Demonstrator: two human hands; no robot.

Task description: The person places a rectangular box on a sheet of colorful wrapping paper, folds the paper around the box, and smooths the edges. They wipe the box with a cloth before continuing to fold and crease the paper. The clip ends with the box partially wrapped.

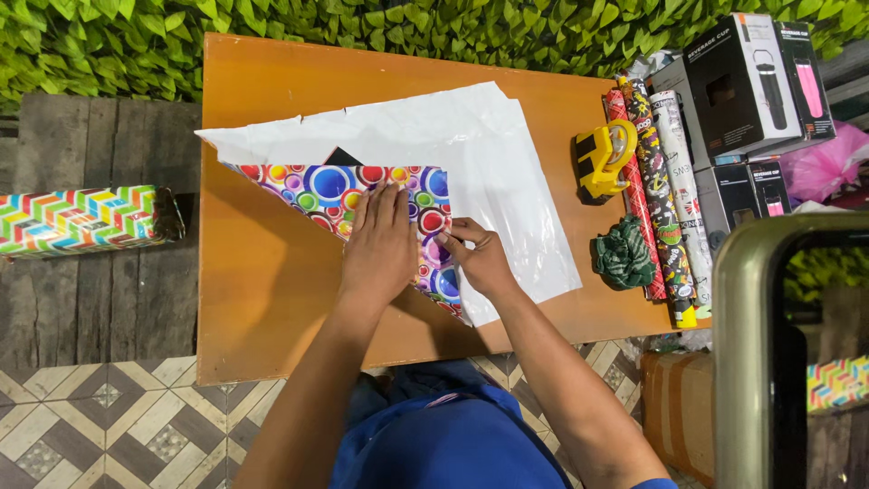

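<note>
Both hands work the paper: my left presses flat, fingers spread; my right pinches, seemingly, its edge.

An orange wooden tabletop stands before a wall of dense green leaves. To its left runs a weathered grey plank bench. Below lies a floor of beige and grey diamond-patterned tiles.
</note>
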